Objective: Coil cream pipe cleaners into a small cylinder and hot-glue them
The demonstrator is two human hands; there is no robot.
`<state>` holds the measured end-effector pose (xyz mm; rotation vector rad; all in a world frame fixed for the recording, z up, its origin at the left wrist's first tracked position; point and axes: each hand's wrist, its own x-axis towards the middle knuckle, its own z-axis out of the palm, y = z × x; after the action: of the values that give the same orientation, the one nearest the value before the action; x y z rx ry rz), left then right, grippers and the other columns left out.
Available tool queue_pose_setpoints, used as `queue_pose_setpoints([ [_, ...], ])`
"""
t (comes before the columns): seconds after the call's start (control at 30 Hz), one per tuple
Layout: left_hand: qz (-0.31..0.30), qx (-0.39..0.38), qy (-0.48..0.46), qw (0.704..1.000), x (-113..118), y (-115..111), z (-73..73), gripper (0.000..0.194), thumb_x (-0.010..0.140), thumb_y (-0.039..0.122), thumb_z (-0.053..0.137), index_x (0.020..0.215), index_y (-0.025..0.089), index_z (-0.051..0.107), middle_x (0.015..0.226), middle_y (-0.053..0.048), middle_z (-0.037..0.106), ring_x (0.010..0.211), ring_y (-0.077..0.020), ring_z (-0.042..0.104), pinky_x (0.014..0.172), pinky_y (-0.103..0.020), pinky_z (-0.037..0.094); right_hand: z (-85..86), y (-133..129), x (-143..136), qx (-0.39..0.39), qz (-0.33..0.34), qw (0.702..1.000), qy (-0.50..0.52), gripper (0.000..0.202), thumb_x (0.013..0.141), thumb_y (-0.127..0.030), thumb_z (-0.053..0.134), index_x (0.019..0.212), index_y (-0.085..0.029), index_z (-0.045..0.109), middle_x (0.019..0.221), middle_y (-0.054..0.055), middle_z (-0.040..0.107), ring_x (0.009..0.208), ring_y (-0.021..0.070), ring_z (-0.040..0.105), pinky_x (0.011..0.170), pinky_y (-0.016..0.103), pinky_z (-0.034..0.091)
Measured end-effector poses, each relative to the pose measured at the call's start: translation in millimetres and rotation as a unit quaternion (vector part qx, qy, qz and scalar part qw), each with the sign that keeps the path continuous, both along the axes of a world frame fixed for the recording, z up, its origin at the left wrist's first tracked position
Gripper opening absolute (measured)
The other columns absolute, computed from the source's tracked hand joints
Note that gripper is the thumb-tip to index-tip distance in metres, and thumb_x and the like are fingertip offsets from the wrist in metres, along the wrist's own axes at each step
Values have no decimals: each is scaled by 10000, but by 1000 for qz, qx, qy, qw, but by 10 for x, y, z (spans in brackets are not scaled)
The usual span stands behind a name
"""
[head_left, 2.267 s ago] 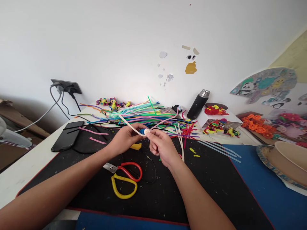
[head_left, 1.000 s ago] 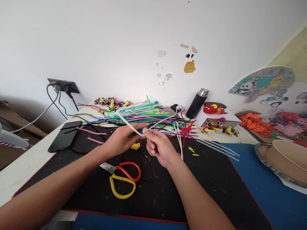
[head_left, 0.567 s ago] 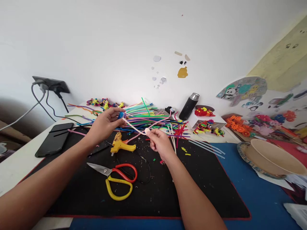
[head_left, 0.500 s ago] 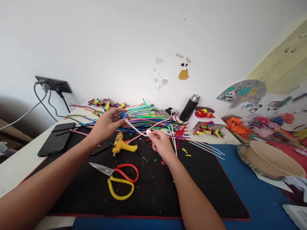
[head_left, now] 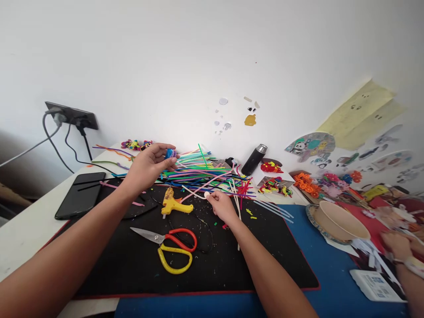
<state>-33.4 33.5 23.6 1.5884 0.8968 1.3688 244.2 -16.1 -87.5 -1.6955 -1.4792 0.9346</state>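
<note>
My left hand (head_left: pixel 150 165) is raised over the left side of the pipe cleaner pile (head_left: pixel 198 170), its fingers closed on a small blue and purple fuzzy piece (head_left: pixel 170 153). Between the thumb and fingertips of my right hand (head_left: pixel 221 206) is a cream pipe cleaner (head_left: pixel 192 191), with a round, light blob at the pinched end. Its free end points left, apart from my left hand. Below them on the black mat (head_left: pixel 232 269) lie a yellow glue gun (head_left: pixel 175 205) and scissors (head_left: pixel 167 244) with one red and one yellow handle.
A phone (head_left: pixel 79 196) lies at the left. A black flask (head_left: pixel 254 160) stands tilted behind a white box with colourful fuzzy figures (head_left: pixel 274 185). Translucent sticks (head_left: pixel 273 209) lie right of the pile. Farther right are a beige bowl (head_left: pixel 344 221) and another person's hand (head_left: pixel 397 245).
My left hand has come away from the cream pipe cleaner's far end, which now sticks out free. The view has turned right, bringing another person's hand into sight.
</note>
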Motion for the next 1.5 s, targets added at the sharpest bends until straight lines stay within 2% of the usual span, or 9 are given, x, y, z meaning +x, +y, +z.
queue_pose_setpoints([
  [0.2,-33,7,-7,999,-14,-47,85,446,807,458,828,1124,197,656,948,-72,769,749,-236,758,717,-417,636,181,-52,157,12,-17,988,-150,198,921,-362,673,800,-206,677,629,-17,629,566,169,585,585,266,349],
  [0.3,-44,8,-17,999,-41,-68,128,453,791,475,835,1105,205,652,914,-65,767,743,-239,757,691,-410,636,317,-120,142,27,-19,980,-197,190,959,-339,619,857,-200,700,668,-4,657,611,180,602,600,270,341],
  [0.5,-51,21,-35,998,-75,-85,144,487,781,524,834,1103,207,651,875,-42,753,720,-238,752,690,-417,641,614,-305,-319,65,62,965,-247,208,964,-428,670,990,-233,737,771,-2,721,704,189,655,643,273,378],
  [0.6,-68,26,-38,997,-94,-83,141,462,815,503,811,1131,207,649,897,-42,752,749,-233,754,699,-401,635,688,-320,-640,92,157,916,-358,296,980,-466,672,1168,-242,716,833,24,761,784,229,705,680,297,411],
  [0.73,-74,23,-54,996,-128,-71,160,453,808,483,814,1122,203,647,933,-47,762,734,-222,756,686,-386,633,658,-251,-908,103,217,859,-452,428,966,-535,687,1243,-209,690,1114,107,778,1013,296,731,804,350,489],
  [0.87,-73,21,-74,994,-175,-63,211,465,779,485,834,1100,199,656,948,-53,766,715,-218,755,692,-396,643,591,-216,-969,96,231,842,-478,419,975,-494,688,1256,-183,695,1218,141,736,1099,320,713,884,389,517],
  [1.2,-58,12,-79,995,-191,-78,263,471,775,497,835,1097,196,669,949,-59,772,715,-215,754,688,-393,652,489,-195,-958,91,246,858,-441,443,967,-466,696,1312,-190,672,1226,158,696,1092,331,694,919,420,504],
  [1.4,-61,10,-70,996,-179,-65,237,508,766,532,848,1101,191,676,943,-57,771,722,-220,759,712,-405,654,449,-225,-1016,92,210,917,-327,183,936,-367,693,1012,-204,722,1028,96,736,983,283,680,844,358,460],
  [1.5,-68,10,-67,995,-178,-56,229,530,767,548,847,1115,188,673,956,-61,766,728,-220,760,710,-400,653,417,-227,-1044,89,164,956,-226,230,954,-409,644,853,-205,678,845,53,703,833,231,661,724,304,441],
])
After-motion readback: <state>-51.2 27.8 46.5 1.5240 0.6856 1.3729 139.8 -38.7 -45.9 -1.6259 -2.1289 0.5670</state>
